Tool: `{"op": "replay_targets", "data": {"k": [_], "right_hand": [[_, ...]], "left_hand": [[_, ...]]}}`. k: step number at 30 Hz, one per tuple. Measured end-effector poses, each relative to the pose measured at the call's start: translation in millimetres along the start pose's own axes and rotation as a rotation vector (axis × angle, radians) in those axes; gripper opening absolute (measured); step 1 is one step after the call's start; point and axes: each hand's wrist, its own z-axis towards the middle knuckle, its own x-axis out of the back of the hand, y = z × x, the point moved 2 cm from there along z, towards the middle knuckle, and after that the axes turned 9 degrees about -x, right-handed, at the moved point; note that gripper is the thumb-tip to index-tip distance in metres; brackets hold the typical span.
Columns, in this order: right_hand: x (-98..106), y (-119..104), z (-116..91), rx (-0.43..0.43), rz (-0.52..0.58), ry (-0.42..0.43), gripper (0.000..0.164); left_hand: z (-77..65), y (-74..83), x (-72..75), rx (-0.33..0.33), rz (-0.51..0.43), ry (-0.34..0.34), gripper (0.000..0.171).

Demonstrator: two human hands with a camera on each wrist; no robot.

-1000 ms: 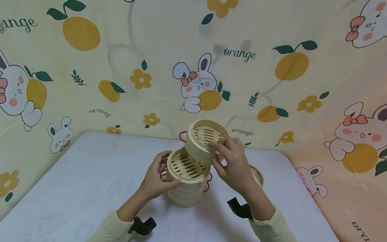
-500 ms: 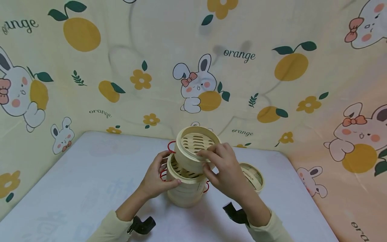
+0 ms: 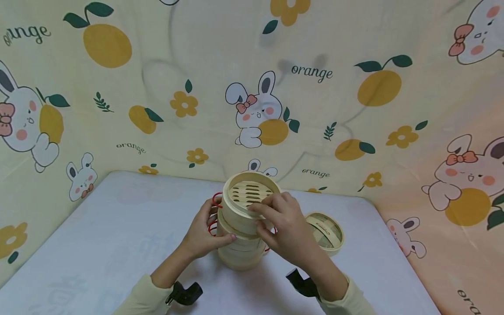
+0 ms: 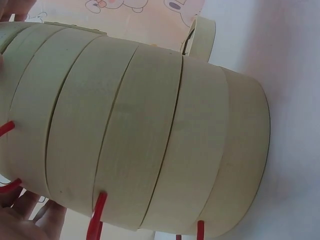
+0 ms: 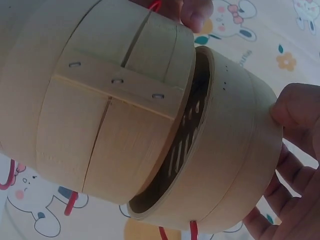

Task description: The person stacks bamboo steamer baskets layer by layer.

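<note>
Two bamboo steamer baskets or more form an upright stack (image 3: 241,256) on the table, with red cord loops at the sides. My left hand (image 3: 200,232) holds the stack near its upper rim, thumb in front and fingers round the left side. Over it is another bamboo steamer basket (image 3: 236,215) with a slotted floor; my right hand (image 3: 285,227) pinches its near right wall, fingers over the rim and thumb outside. In the right wrist view this upper basket (image 5: 235,140) sits tilted, a dark wedge gap showing between it and the stack (image 5: 120,100).
A round bamboo steamer lid (image 3: 330,231) with a strip across it lies on the white table (image 3: 118,245), right of the stack and behind my right forearm. A printed cloth (image 3: 315,96) with rabbits and oranges hangs behind the table.
My right hand has brought the upper steamer basket left and down, from above the stack's back right to over its top. More of the lid shows now. My left hand has stayed put.
</note>
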Motion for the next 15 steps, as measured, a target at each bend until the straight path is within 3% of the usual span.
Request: {"op": "replay_targets", "data": {"k": [15], "right_hand": [[-6.4,-5.0,-0.7,-0.005,0.006,-0.021,0.029]], "left_hand": [[0.3,-0.5,1.0,0.016,0.034,-0.015,0.089]]}}
